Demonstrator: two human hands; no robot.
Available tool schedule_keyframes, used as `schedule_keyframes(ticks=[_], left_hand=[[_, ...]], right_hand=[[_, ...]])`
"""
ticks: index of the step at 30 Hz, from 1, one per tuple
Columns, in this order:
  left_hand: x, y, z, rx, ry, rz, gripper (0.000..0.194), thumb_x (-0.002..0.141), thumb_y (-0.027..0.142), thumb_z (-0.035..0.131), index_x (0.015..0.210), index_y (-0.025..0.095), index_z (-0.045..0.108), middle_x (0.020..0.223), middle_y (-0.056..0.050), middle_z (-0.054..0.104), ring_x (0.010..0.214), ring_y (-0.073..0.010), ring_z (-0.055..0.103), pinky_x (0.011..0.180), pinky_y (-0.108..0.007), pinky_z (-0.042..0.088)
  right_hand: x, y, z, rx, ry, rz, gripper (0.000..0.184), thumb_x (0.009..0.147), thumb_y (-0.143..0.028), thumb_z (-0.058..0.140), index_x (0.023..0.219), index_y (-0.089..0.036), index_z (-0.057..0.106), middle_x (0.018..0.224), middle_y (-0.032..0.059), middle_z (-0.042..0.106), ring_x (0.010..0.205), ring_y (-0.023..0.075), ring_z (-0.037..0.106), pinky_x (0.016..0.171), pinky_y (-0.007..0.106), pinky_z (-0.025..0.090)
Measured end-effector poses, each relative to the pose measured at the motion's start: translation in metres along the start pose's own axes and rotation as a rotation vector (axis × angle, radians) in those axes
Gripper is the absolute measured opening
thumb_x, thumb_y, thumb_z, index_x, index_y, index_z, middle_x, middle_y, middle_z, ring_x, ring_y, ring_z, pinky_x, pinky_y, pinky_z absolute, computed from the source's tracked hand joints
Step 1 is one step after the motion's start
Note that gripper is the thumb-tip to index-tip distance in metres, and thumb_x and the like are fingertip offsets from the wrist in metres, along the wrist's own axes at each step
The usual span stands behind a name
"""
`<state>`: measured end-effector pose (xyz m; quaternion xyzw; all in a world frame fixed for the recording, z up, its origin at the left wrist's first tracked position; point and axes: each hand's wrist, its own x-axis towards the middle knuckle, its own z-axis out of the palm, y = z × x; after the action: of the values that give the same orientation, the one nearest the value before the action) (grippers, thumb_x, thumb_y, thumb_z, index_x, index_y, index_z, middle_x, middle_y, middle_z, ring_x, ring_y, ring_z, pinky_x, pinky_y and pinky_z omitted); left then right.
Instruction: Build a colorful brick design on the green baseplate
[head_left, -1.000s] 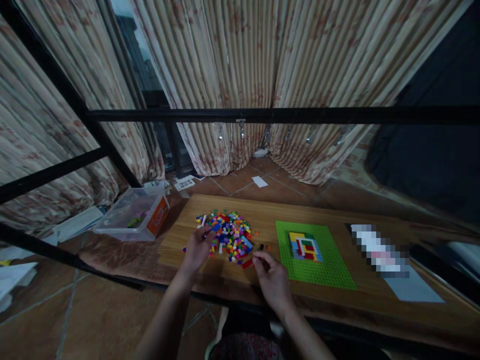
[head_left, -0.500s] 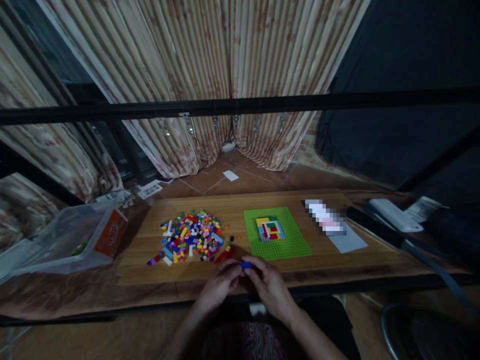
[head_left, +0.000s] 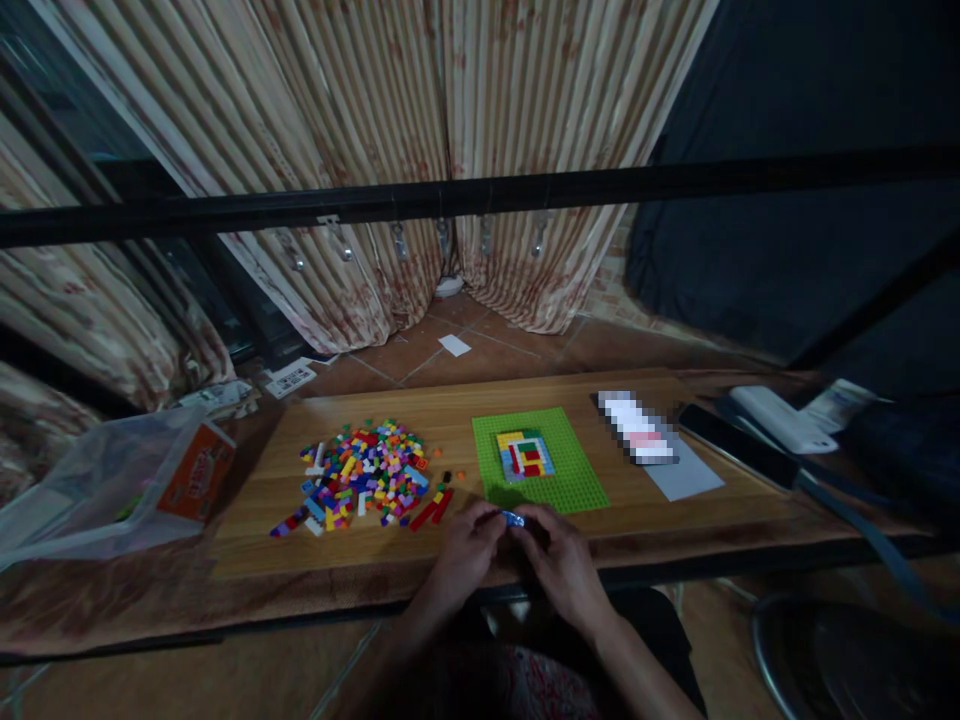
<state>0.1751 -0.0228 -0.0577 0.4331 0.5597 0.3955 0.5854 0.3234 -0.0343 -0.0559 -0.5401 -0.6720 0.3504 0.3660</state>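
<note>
A small blue toy brick (head_left: 513, 518) is pinched between my left hand (head_left: 471, 548) and my right hand (head_left: 559, 556), just over the front edge of the wooden board. Both hands are closed on it, fingertips meeting at its two ends. Beyond them lies a green baseplate (head_left: 581, 470). On the plate stands a low square build (head_left: 526, 456) of yellow, green, blue, white and red bricks. To the left spreads a heap of mixed loose bricks (head_left: 375, 465), with two long red bricks (head_left: 433, 511) at its near right side.
A clear plastic box (head_left: 112, 470) with an orange label stands at the left. Right of the baseplate lie a phone with a blurred screen (head_left: 637, 428), a white paper sheet (head_left: 686, 474) and a dark flat object with a strap (head_left: 739, 447). A black bar (head_left: 480, 190) crosses beyond the board.
My hands have moved slightly right relative to the baseplate, still holding the blue brick, which now shows a lighter, studded-looking face. The view has shifted a little.
</note>
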Motion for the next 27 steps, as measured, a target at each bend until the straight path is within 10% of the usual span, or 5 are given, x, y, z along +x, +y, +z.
schedule_keyframes(ticks=[12, 20, 27], left_hand=[[-0.005, -0.001, -0.008, 0.114, 0.144, 0.097, 0.019, 0.078, 0.034, 0.057, 0.085, 0.018, 0.065, 0.077, -0.002, 0.066, 0.074, -0.0151, 0.060, 0.067, -0.026, 0.048], [0.022, 0.002, -0.001, 0.244, 0.248, 0.228, 0.023, 0.083, 0.026, 0.052, 0.102, 0.019, 0.064, 0.097, -0.005, 0.069, 0.086, -0.0168, 0.063, 0.079, -0.030, 0.050], [0.040, 0.009, 0.002, 0.405, 0.193, 0.196, 0.029, 0.085, 0.021, 0.048, 0.109, 0.021, 0.065, 0.108, -0.005, 0.070, 0.100, -0.0181, 0.063, 0.091, -0.032, 0.048]], right_hand=[[-0.001, 0.004, 0.013, -0.090, -0.009, -0.053, 0.024, 0.087, -0.030, 0.050, 0.106, -0.023, 0.062, 0.102, 0.0047, 0.066, 0.095, 0.0195, 0.062, 0.084, 0.033, 0.048], [0.033, 0.011, 0.021, -0.263, 0.376, -0.067, 0.031, 0.087, -0.043, 0.051, 0.095, -0.016, 0.066, 0.088, 0.0091, 0.068, 0.085, 0.0214, 0.060, 0.080, 0.035, 0.045], [0.046, 0.015, 0.032, -0.514, 0.452, -0.060, 0.028, 0.088, -0.041, 0.051, 0.089, -0.018, 0.066, 0.082, 0.0070, 0.068, 0.081, 0.0222, 0.057, 0.076, 0.034, 0.034]])
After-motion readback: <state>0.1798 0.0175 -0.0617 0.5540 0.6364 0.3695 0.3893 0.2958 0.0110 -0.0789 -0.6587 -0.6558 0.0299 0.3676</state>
